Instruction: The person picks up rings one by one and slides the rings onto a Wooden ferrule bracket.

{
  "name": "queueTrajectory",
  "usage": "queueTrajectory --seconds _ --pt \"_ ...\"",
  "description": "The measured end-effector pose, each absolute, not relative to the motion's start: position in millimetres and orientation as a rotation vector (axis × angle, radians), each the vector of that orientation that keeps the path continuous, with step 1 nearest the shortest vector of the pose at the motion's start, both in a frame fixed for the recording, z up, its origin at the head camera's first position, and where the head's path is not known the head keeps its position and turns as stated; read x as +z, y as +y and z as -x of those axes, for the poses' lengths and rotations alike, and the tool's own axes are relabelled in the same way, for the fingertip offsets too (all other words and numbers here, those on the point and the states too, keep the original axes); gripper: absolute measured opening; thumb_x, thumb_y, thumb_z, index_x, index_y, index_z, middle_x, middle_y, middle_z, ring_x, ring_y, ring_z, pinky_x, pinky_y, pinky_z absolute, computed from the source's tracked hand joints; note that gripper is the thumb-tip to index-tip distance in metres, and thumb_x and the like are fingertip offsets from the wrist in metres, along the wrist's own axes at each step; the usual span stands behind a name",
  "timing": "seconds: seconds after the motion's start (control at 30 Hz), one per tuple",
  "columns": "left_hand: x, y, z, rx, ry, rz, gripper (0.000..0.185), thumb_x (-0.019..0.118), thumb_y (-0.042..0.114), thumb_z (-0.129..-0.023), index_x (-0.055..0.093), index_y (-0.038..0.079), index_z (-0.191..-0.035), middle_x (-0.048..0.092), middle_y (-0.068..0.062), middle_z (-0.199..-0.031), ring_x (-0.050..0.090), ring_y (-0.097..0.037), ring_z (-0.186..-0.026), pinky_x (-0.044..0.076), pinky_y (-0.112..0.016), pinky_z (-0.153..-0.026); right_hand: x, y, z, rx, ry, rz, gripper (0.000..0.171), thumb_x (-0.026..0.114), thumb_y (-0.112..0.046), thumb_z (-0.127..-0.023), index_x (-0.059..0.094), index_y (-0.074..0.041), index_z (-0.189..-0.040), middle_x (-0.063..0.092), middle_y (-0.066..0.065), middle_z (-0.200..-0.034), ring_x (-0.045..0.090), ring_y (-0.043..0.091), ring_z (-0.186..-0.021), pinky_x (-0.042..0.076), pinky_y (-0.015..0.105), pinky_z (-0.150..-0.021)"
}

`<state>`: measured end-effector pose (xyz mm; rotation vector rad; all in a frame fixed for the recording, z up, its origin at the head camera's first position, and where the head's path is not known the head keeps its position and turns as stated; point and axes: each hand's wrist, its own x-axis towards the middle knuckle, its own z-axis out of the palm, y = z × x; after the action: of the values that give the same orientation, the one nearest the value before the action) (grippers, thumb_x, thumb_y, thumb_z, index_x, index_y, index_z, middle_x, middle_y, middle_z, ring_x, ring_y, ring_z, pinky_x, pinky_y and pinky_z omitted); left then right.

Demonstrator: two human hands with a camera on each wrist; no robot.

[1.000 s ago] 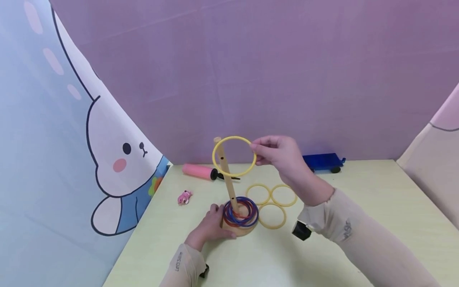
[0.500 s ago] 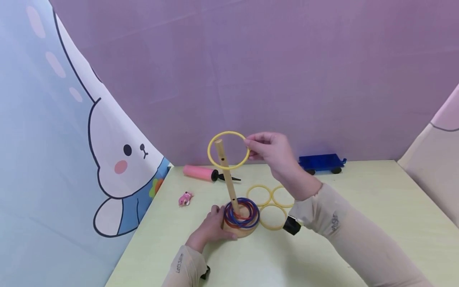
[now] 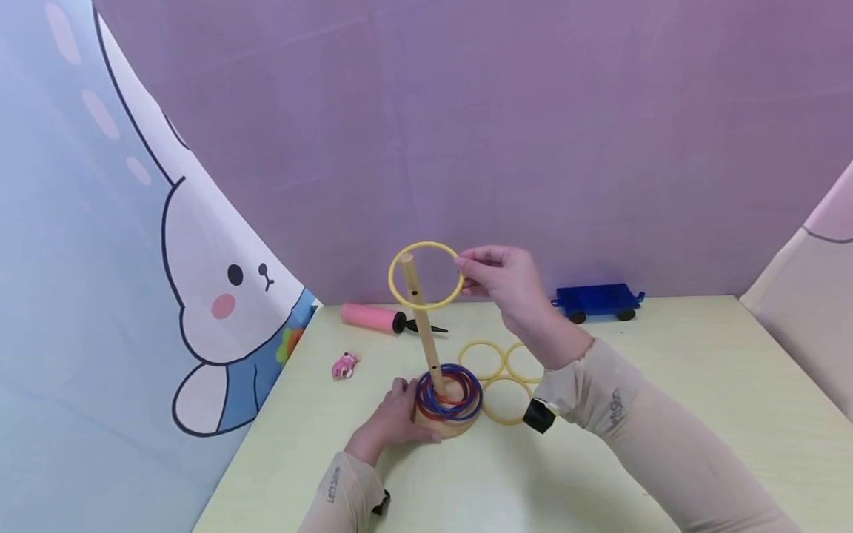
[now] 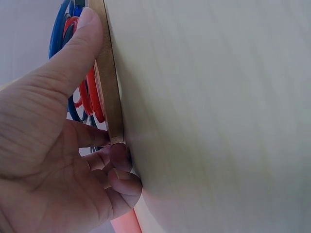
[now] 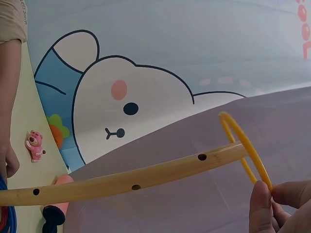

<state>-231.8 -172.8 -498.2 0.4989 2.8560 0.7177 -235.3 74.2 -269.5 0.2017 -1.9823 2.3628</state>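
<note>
Right hand (image 3: pixel 503 277), pinching the yellow ring (image 3: pixel 426 275), has carried it leftward over the peg (image 3: pixel 421 326) top.

Small grey lettering runs along the left sleeve (image 3: pixel 335 485) near the wrist, and a similar mark sits on the right sleeve (image 3: pixel 613 406); both are too small and blurred to read. On the printed backdrop (image 5: pixel 304 29), pink letters are cut off at the edge, unreadable.

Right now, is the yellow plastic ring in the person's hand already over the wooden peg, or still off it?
Over it: the yellow plastic ring, pinched by the right hand, encircles the tip of the wooden peg.
</note>
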Motion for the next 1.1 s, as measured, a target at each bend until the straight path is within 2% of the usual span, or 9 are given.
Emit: queueTrajectory --seconds 0.2,0.4,0.6,0.87,1.1 --pt "-499.3 -173.0 232.0 0.710 2.871 -0.519 0.115 0.084 0.056 -0.065 0.031 0.001 -0.150 0.038 -0.021 -0.129 0.046 -0.037 -0.114 0.043 -0.053 -0.097 -274.8 74.2 236.7 2.365 -1.994 -0.199 0.026 0.068 -0.011 -0.092 0.065 0.009 -0.109 0.063 0.011 -0.084 0.064 0.015 -0.067 0.058 0.035 -0.073" --pt "-500.9 -172.8 233.1 0.714 2.871 -0.524 0.115 0.085 0.056 -0.065 0.031 0.001 -0.150 0.038 -0.021 -0.129 0.046 -0.037 -0.113 0.043 -0.053 -0.097 -286.0 76.8 239.1 2.381 -2.016 -0.170 0.026 0.067 -0.009 -0.092 0.064 0.009 -0.111 0.063 0.013 -0.085 0.063 0.014 -0.066 0.058 0.029 -0.069" --pt "-502.0 -172.9 232.9 0.711 2.866 -0.510 0.115 0.085 0.057 -0.065 0.031 0.003 -0.151 0.038 -0.020 -0.130 0.046 -0.036 -0.115 0.043 -0.052 -0.097 -300.7 79.0 239.6 2.382 -2.050 -0.136 0.026 0.066 -0.010 -0.093 0.064 0.009 -0.111 0.064 0.015 -0.087 0.063 0.014 -0.066 0.058 0.029 -0.068" --pt "-497.3 -171.1 232.1 0.714 2.866 -0.497 0.112 0.086 0.052 -0.066 0.031 0.000 -0.150 0.038 -0.022 -0.131 0.045 -0.039 -0.117 0.042 -0.055 -0.098 -319.7 80.7 241.5 2.398 -2.063 -0.103 0.026 0.066 -0.009 -0.093 0.064 0.009 -0.111 0.063 0.010 -0.085 0.062 0.014 -0.065 0.058 0.028 -0.067" --pt "-501.6 -172.3 234.5 0.701 2.863 -0.505 0.113 0.084 0.056 -0.066 0.032 0.001 -0.150 0.038 -0.021 -0.131 0.045 -0.037 -0.116 0.042 -0.054 -0.098 -342.5 81.6 242.5 2.420 -2.075 -0.057 0.026 0.066 -0.007 -0.093 0.063 0.011 -0.111 0.063 0.009 -0.083 0.061 0.013 -0.064 0.057 0.027 -0.065"
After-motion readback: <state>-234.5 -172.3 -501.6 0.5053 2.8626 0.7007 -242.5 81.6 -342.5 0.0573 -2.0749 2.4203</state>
